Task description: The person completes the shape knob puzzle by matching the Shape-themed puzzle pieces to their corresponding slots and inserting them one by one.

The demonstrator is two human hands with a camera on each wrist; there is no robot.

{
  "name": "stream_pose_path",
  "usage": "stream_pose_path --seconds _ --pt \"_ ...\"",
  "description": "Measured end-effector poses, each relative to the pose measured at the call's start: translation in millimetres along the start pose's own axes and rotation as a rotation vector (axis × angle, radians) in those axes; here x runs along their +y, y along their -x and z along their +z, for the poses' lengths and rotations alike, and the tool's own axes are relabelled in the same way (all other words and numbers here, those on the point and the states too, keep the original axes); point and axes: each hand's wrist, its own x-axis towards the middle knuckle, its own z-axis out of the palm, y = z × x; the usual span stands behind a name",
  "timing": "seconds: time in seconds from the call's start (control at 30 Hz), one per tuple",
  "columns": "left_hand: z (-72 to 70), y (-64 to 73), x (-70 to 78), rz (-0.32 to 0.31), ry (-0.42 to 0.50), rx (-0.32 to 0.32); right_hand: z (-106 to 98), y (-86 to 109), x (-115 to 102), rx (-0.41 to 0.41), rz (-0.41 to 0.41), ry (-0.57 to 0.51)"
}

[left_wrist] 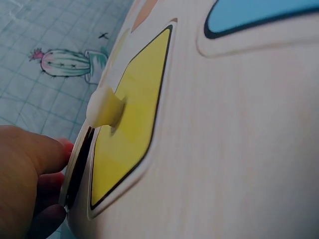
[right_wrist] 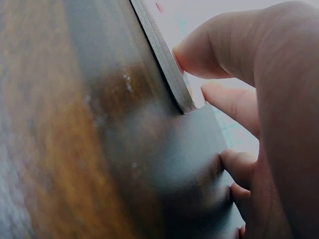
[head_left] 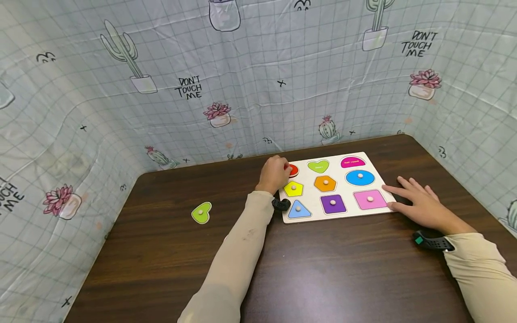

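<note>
A white puzzle board [head_left: 335, 193] lies on the table with knobbed shapes set in it. At its far left corner my left hand [head_left: 274, 174] pinches a red piece [head_left: 294, 170]. In the left wrist view that piece's edge [left_wrist: 79, 167] stands tilted beside the yellow pentagon [left_wrist: 132, 119]. My right hand [head_left: 422, 204] has its fingers spread, with thumb and index finger resting on the board's right edge; the other fingers lie on the table. A green heart piece [head_left: 201, 212] with a knob lies left of my left arm.
The dark wooden table [head_left: 343, 269] meets a patterned cloth [head_left: 258, 80] at the back and sides. Knobless printed spots show on the board: a green heart [head_left: 318, 166] and a magenta half round [head_left: 352, 162]. Wrist straps [head_left: 432, 242] sit on both arms.
</note>
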Motion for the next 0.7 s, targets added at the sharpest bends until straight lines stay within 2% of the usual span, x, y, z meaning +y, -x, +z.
stream_pose_path --seconds 0.47,0.53,0.7 --pt "1.1 -0.1 -4.3 -0.041 0.057 -0.020 0 -1.2 1 0.002 -0.001 0.006" --pt "0.7 -0.3 -5.5 -0.053 0.097 -0.025 1 -1.1 1 0.000 0.002 0.008" --pt "-0.2 0.5 -13.7 -0.062 0.276 -0.001 -1 -0.8 -1 -0.002 0.003 0.005"
